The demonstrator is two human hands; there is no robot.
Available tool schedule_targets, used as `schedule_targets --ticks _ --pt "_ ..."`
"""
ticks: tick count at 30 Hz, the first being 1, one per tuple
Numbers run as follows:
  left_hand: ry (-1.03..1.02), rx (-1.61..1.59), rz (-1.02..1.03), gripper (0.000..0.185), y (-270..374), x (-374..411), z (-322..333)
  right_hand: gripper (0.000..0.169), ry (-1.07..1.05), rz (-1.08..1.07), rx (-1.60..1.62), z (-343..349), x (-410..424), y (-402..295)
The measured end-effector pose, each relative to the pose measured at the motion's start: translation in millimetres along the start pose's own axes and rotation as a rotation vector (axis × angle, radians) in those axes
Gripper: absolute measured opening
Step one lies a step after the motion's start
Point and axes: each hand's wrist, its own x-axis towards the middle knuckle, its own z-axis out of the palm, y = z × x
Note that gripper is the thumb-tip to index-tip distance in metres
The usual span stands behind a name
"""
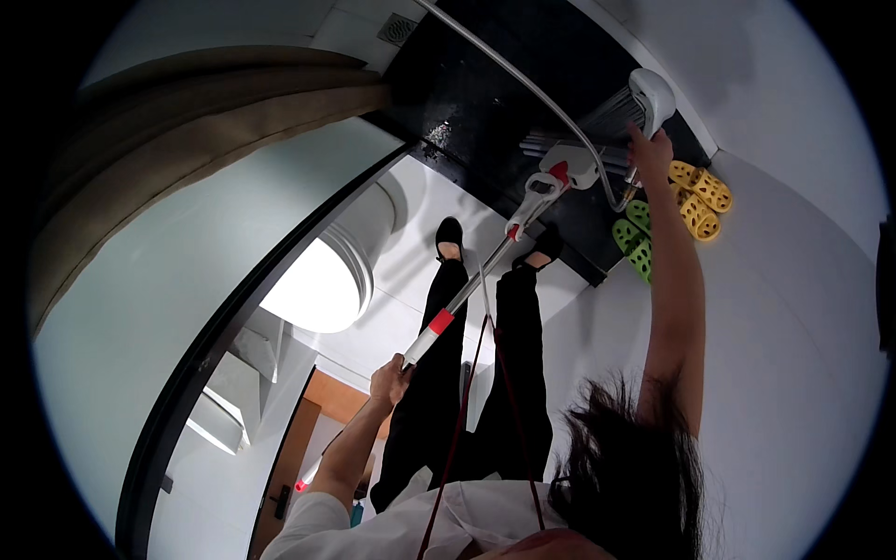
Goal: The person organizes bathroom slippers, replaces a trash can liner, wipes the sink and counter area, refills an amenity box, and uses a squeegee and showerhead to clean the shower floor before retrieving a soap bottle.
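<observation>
My left hand (390, 381) is closed round the grip of a white, red and metal mop pole (483, 269), which slants up to a white and red mop head (570, 166) over the black shower floor. In my right hand (651, 150) is a white handheld shower head (652, 98), spraying water down towards the left, over and past the mop head. A flexible metal shower hose (521, 73) curves from the top of the view to the shower head's handle. The mop head's far side is partly hidden by the spray and the hose.
Yellow clogs (702, 199) and green clogs (633, 245) stand by the right wall. A brown curtain (210, 105) hangs at the upper left, above a glass panel with a black frame (245, 280). A white toilet (318, 280) stands at the left. A floor drain (397, 29) lies at the top.
</observation>
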Motion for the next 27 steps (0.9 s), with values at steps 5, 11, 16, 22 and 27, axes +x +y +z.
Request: schedule_targets --ticks 5,11,16,22,27 --pt "0.025 0.063 0.056 0.034 -6 6 -2 0.030 -0.033 0.012 0.083 13 7 10" --pt "0.031 0.080 0.071 0.035 -14 9 -1 0.029 -0.093 0.032 0.241 24 5 13" --pt "0.029 0.089 0.072 0.035 -14 9 -4 0.028 -0.036 0.012 0.284 17 5 16" --pt "0.020 0.028 0.064 0.034 -11 7 -4 0.029 0.058 -0.011 0.133 20 1 20" --pt "0.025 0.030 0.075 0.034 -8 6 -5 0.031 -0.020 -0.010 0.188 44 -1 35"
